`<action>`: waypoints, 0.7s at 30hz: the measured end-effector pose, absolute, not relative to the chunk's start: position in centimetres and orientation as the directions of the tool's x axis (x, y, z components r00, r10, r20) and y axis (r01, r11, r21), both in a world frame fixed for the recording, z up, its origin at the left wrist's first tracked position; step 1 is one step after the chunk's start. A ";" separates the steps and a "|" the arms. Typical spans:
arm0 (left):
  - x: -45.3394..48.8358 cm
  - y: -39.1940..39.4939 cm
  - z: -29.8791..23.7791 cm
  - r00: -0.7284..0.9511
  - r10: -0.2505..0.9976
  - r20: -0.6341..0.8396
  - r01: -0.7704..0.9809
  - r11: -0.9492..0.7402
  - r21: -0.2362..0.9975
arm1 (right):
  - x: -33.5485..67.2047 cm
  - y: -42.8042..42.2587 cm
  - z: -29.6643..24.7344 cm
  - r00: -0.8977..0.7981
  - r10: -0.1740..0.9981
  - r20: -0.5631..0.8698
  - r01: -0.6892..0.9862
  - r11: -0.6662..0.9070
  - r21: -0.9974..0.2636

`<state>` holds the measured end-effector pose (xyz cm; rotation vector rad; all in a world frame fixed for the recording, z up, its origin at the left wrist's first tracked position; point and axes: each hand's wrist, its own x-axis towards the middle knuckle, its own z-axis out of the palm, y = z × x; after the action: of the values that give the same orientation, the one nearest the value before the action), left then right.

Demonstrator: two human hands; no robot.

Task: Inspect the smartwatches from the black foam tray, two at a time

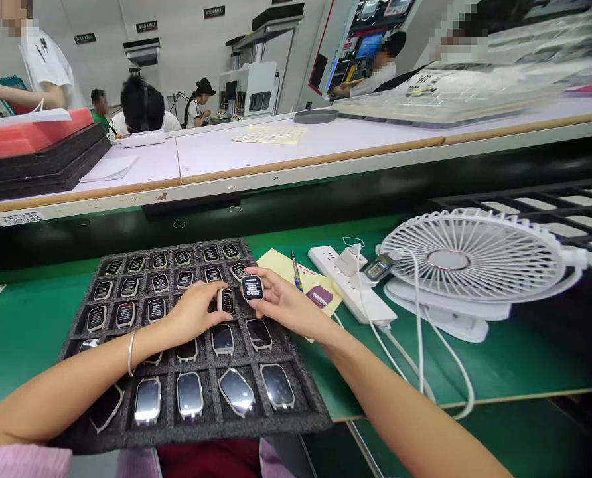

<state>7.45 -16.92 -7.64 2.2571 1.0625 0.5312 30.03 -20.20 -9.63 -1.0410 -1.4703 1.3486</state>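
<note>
A black foam tray (171, 435) divided into compartments lies on the green bench, with several smartwatch bodies in it. My right hand (276, 299) pinches one watch (253, 287) by its edges above the tray's right side; its lit screen shows white text. Close beside it, my left hand (199, 309) has thumb and fingers closed on another watch (225, 301), tilted, also lit with text. Watches in the far rows show text, while those in the near rows, such as this watch (190, 394), have dark, reflective screens. My left forearm hides part of the tray.
Right of the tray are a yellow sheet (281, 262), a pen (296, 272), a white power strip (353, 285) with cables, and a white fan (470, 259). Behind runs a raised shelf (211, 159) holding red and black foam (32, 153) and clear plastic trays (450, 96). Several people work beyond.
</note>
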 end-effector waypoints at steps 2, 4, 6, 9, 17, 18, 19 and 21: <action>7.5 -16.7 -7.9 0.636 0.760 0.137 0.621 -0.609 0.493 | 30.3 -20.1 -9.9 -0.261 0.954 0.146 0.251 0.213 -0.944; 7.6 -16.7 -8.1 0.651 0.748 0.128 0.673 -0.647 0.359 | 30.6 -20.0 -10.0 -0.277 0.934 0.225 0.438 0.331 -0.836; 7.5 -16.9 -7.9 0.661 0.739 0.131 0.706 -0.671 0.225 | 30.8 -19.8 -10.0 -0.325 0.912 0.250 0.549 0.397 -0.736; 6.4 -17.6 -7.0 0.686 0.708 0.167 0.707 -0.703 0.077 | 31.2 -19.5 -10.5 -0.397 0.895 0.202 0.611 0.422 -0.670; -5.5 -21.5 -4.1 0.492 0.824 0.279 0.847 -0.527 0.063 | 29.9 -20.4 -10.5 -0.404 0.820 0.405 0.689 0.564 -0.455; -7.3 -22.2 -4.1 0.428 0.862 0.273 0.881 -0.465 0.088 | 29.0 -20.6 -9.9 -0.446 0.796 0.410 0.669 0.601 -0.438; -9.0 -22.9 -4.2 0.363 0.896 0.256 0.910 -0.400 0.110 | 28.0 -20.9 -9.2 -0.504 0.767 0.398 0.639 0.641 -0.425; -11.7 -24.2 -4.7 0.246 0.951 0.185 0.957 -0.269 0.112 | 25.1 -21.3 -7.7 -0.636 0.692 0.342 0.571 0.720 -0.395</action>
<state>-11.73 -24.19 -4.66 2.4987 1.9132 0.3422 25.10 -21.31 -7.65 -0.9641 -2.4509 0.3445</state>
